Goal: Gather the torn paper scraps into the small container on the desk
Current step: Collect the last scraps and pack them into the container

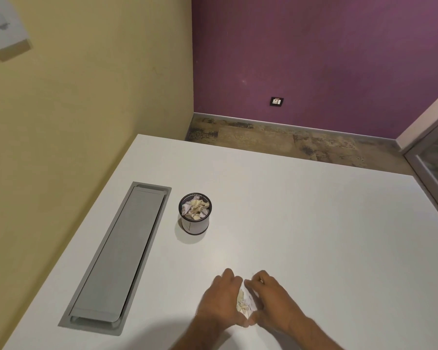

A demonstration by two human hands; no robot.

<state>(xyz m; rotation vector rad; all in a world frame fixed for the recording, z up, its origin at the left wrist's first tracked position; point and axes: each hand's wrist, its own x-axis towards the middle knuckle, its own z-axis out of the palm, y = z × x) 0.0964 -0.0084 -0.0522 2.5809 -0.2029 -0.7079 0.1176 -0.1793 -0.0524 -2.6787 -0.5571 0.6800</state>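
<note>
on the near part of the white desk (301, 210), the left hand (219, 299) and the right hand (271, 296) are cupped toward each other around a small heap of torn paper scraps (244, 301), palms facing in and fingertips almost meeting on the far side. the hands close in on the pile from both flanks, but whether the scraps are actually squeezed or only corralled cannot be told from this view. the small container (194, 213), a dark mesh cup, stands upright further back and to the left, well apart from the hands and just beside the long grey cable hatch (119, 256) set into the desk. it already looks close to full with crumpled paper.

to do this step well, the person should probably press the heap into one tight wad before lifting, keeping the heels of the palms low on the surface so no slivers slip out underneath. since the cup is nearly brimming, the wad likely needs pushing down on release.

faint marks show on some scraps, but no writing, label or brand is legible anywhere.
</note>
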